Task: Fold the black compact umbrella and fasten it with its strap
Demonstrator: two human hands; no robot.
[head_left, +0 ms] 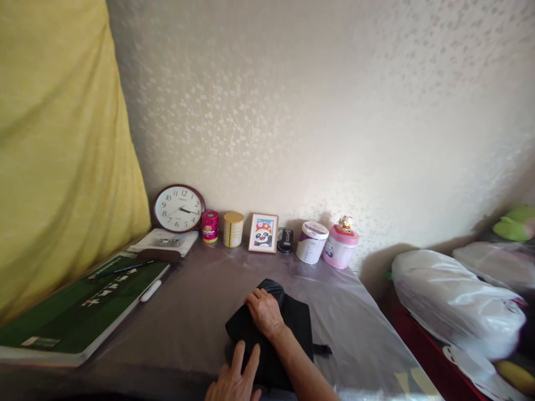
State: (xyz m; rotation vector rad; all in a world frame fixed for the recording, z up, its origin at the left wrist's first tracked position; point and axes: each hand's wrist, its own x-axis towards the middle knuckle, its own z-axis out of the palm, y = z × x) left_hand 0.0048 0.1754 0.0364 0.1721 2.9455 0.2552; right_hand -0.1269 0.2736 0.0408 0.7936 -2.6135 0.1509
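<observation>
Far left of the small framed panda picture point(263, 233): yellow draped cloth point(62, 139), large green flat book point(54, 312) with thin dark pen point(121, 270) across it. Also left of the picture, closer in: white stubby marker point(151, 291), round dark-red-rimmed clock point(179, 208), magenta cylindrical tin point(209, 226), yellow-lidded tin point(233, 229).

In front of the picture, toward the near edge of the grey glossy table cover point(184, 328): black soft fabric item point(298, 323), folded and lying flat, narrow black strap point(322, 350) out to its right. Left hand point(232, 384) nearest of all to the camera, fingers apart and reaching over the lower left part; firm contact, cannot tell. Right hand point(264, 312) laid on the upper part, fingers bent near the top fold; pinching or only pressing, cannot tell.

Handling, by judgement: light, limp, not fragile; likely to crease or slide on the smooth cover. Best held by the top fold and opposite lower edge, with a flat palm to steady. Strap likely to snag or trail.

Right of the picture: white-and-purple tub point(311, 245), pink-lidded tub point(340, 249); far right, bulging white plastic bag point(455, 301).
</observation>
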